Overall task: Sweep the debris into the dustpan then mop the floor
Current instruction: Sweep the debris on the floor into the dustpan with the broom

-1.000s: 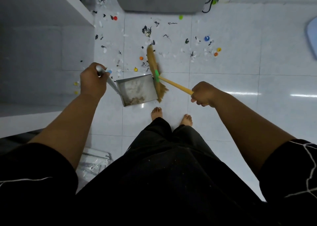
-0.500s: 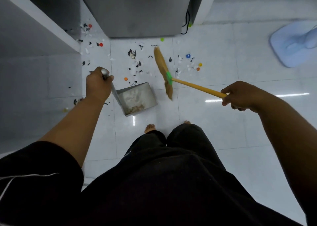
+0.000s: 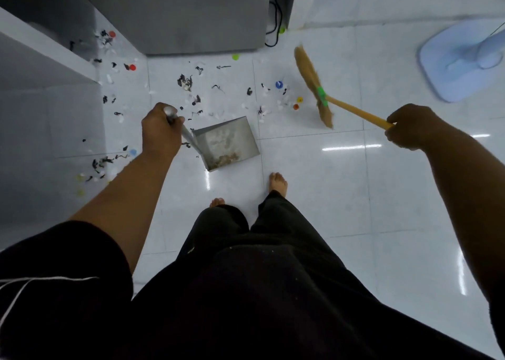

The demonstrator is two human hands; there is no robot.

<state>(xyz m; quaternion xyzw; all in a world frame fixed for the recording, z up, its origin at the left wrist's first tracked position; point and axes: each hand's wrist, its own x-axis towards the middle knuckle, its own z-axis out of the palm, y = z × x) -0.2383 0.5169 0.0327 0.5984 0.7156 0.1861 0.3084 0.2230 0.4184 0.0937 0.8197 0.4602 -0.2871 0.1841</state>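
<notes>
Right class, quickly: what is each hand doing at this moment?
Left hand: closed around the dustpan handle.
Right hand: closed around the broom handle.

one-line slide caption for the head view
Left hand holds a metal dustpan; right hand swings the broom beside scattered debris.

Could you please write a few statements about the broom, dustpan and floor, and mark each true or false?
1. The left hand holds the dustpan by its handle. True.
2. The dustpan is empty. False: brownish debris lies inside, near its back wall.
3. The right hand grips the broom by its yellow handle. True.
4. The broom head touches the dustpan. False: it is well apart from it, on the right.
5. Scattered bits remain on the floor. True.
</notes>
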